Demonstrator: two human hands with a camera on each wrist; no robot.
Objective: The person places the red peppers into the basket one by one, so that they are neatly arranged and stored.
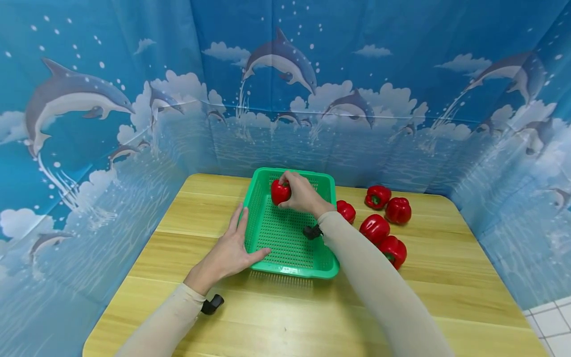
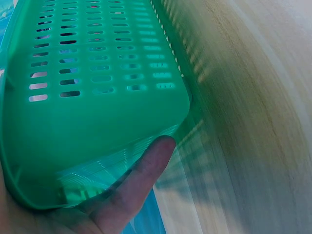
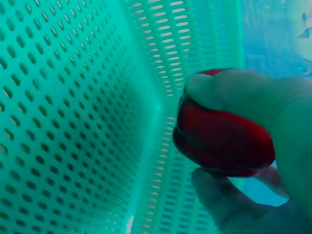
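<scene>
While held over green basket, red pepper

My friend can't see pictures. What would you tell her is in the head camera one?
A person's right hand holds a red pepper over a green basket on a wooden table. The left hand steadies the basket's left side, and five more peppers lie to its right.

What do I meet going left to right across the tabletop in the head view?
Left hand resting on the basket's side → green perforated plastic basket → red bell pepper gripped by the right hand over the basket → five loose red bell peppers on the wooden table, ending with the far-right pepper.
</scene>
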